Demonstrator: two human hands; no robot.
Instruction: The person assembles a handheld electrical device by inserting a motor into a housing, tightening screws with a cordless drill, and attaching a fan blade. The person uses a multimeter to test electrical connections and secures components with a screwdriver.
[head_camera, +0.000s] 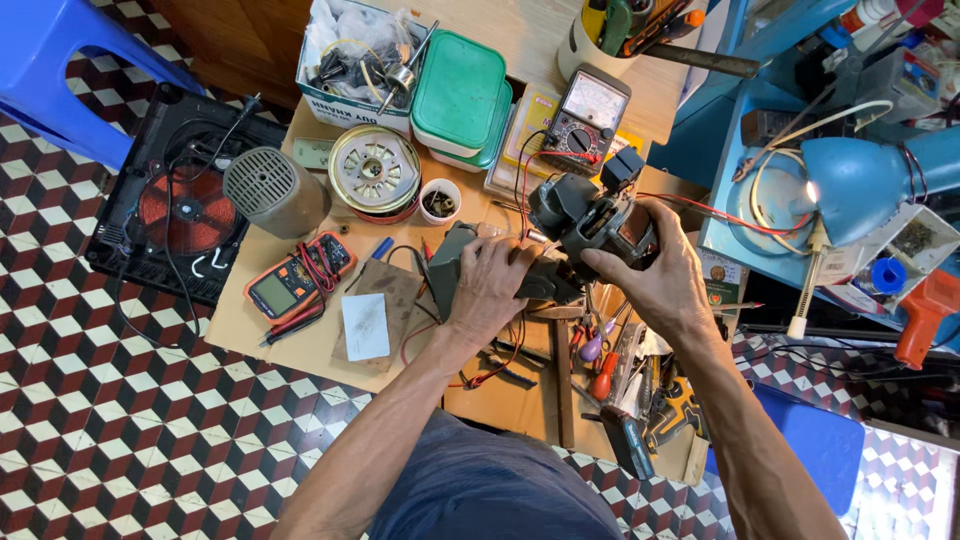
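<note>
Right at the middle of the worktop (300, 345), the dark grey motor assembly (575, 215) sits clasped between both hands: the left hand (490, 285) wraps its grip over the lower grey housing, the right hand (655, 270) grasps the upper end where copper windings show. Red leads run from it to the analogue meter (588, 122) just behind. Room is tight; a small cup (440, 200) and round metal rotor (374, 170) lie to the left, an orange multimeter (297, 280) nearer the edge, loose screwdrivers (600, 360) below. The underside of the assembly is hidden by the fingers.
</note>
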